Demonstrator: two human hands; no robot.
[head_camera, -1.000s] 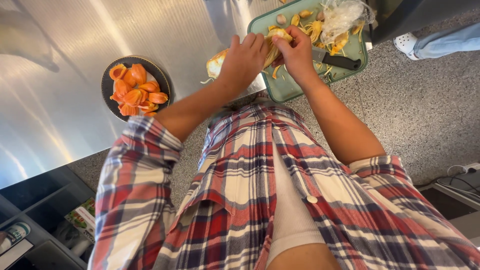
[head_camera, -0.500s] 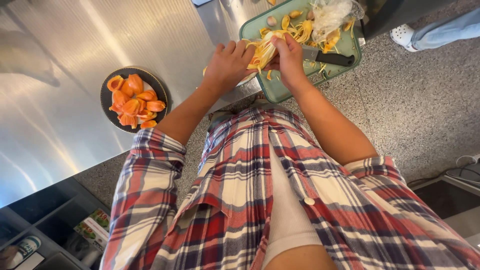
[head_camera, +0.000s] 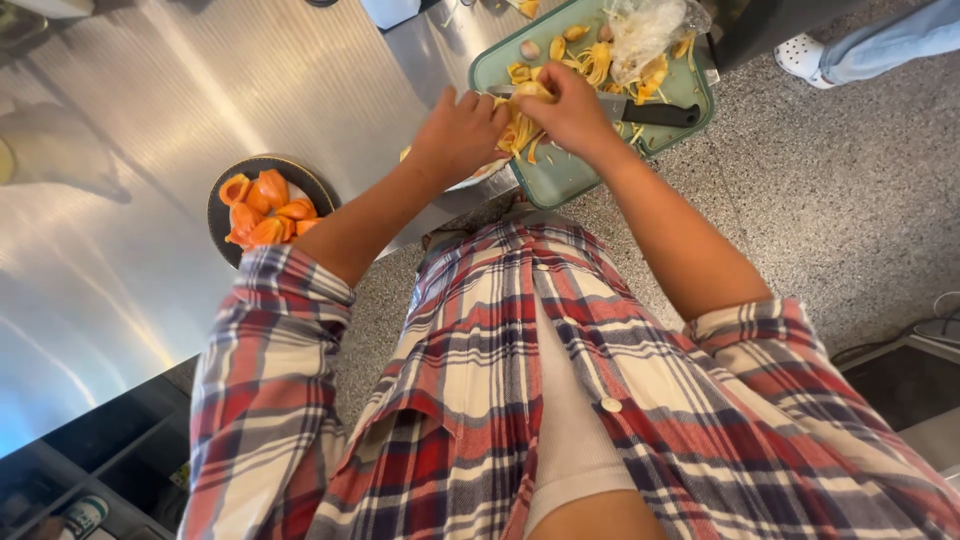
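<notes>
One knife (head_camera: 640, 110), one plate (head_camera: 222, 205), one board (head_camera: 560, 175)

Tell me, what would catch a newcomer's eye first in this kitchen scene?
Probably the two bare hands, left hand and right hand, pulling at a yellow fruit piece over the green cutting board at the top. Next, the dark plate of bright orange pieces on the shiny steel counter, left of the arms. A black-handled knife lies on the board.

Left hand (head_camera: 458, 133) and right hand (head_camera: 572, 110) grip yellow fruit (head_camera: 520, 125) over a green board (head_camera: 560, 175); knife (head_camera: 650, 112) beside, orange pieces on plate (head_camera: 225, 195).
</notes>
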